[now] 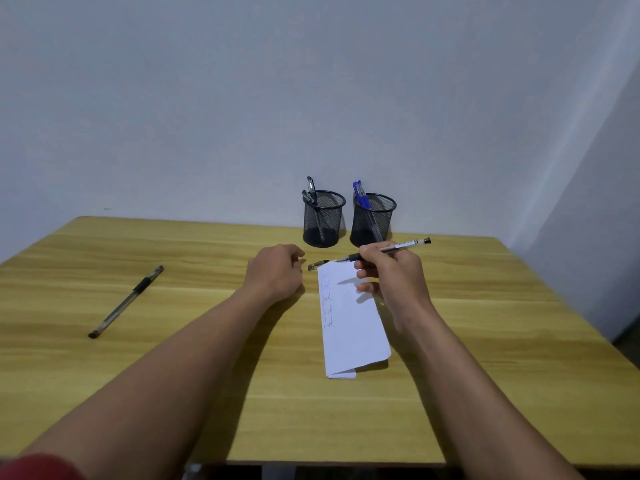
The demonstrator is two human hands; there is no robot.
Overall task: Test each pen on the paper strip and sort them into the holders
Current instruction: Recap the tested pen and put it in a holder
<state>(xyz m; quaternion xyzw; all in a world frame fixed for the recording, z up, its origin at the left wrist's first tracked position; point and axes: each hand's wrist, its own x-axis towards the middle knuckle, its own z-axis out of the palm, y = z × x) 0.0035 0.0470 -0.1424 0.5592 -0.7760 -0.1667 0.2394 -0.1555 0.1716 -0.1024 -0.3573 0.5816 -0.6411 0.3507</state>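
Testing in progress: the right hand [391, 275] pinches a clear pen [382, 250] at its black grip. The barrel slants out past the knuckles and the tip meets the far end of the paper strip [349, 323]. The left hand [273, 271] rests on the table [207, 358] left of the strip, fingers loosely curled and holding nothing, with a pen cap [318, 265] just beside them. At the far edge stand the left holder [323, 220] with black pens and the right holder [372, 221] with blue. A spare pen [126, 301] lies near the left edge.
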